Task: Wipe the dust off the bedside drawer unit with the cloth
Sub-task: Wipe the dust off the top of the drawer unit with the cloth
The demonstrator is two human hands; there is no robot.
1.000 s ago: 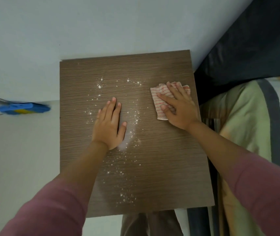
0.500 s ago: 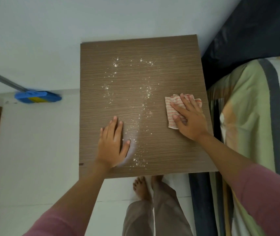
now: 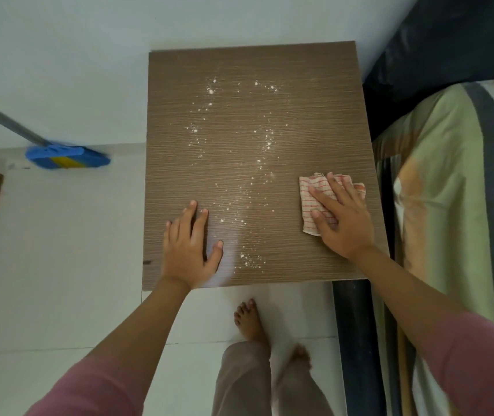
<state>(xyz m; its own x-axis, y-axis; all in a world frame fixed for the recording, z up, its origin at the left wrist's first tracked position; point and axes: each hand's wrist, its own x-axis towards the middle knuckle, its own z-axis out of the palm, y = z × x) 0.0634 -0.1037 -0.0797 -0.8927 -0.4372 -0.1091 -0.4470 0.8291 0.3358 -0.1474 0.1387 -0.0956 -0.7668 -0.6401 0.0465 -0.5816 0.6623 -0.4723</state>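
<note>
Under the right hand (image 3: 343,223) is a white cloth (image 3: 314,199) with red lines. The drawer unit (image 3: 239,115) is brown with white dust (image 3: 239,205) between the hands.

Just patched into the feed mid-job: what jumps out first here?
White dust speckles the middle of the brown drawer unit top, running from back to front. The right hand presses a red-striped cloth flat near the right edge; the left hand lies flat near the front left.

Left hand (image 3: 190,250): flat, fingers straight, palm down; right hand (image 3: 340,219): fingers spread, pressing down; both arms extended forward.
</note>
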